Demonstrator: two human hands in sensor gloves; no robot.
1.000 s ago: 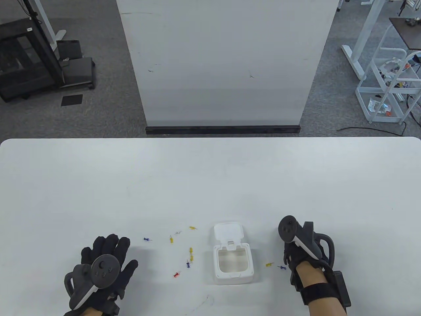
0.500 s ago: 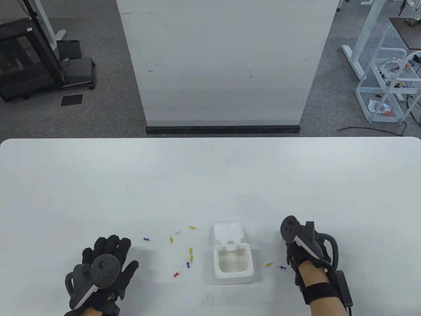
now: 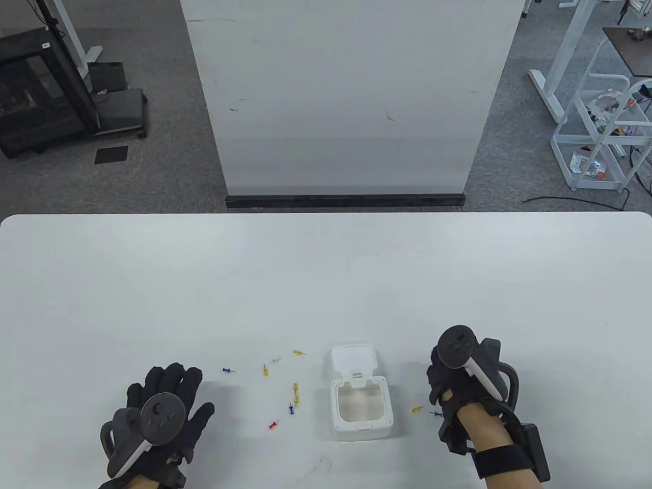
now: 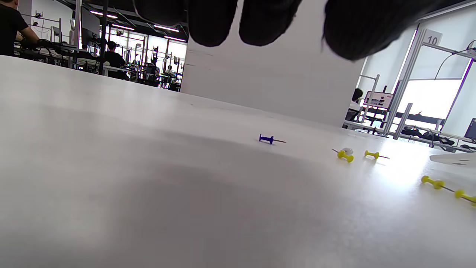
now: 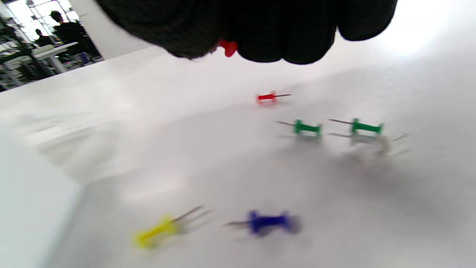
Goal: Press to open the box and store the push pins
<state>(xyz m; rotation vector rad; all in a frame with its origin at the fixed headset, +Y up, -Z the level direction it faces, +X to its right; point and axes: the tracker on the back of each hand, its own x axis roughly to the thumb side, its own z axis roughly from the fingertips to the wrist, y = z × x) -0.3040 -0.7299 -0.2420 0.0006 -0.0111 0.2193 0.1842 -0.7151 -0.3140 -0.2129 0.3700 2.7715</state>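
Now the right hand [image 3: 461, 389] has turned, pinching a red pin [image 5: 228, 47].

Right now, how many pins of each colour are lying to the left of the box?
Yellow pins: 4
Blue pins: 2
Red pin: 1
Clear pin: 1
Total left of the box: 8
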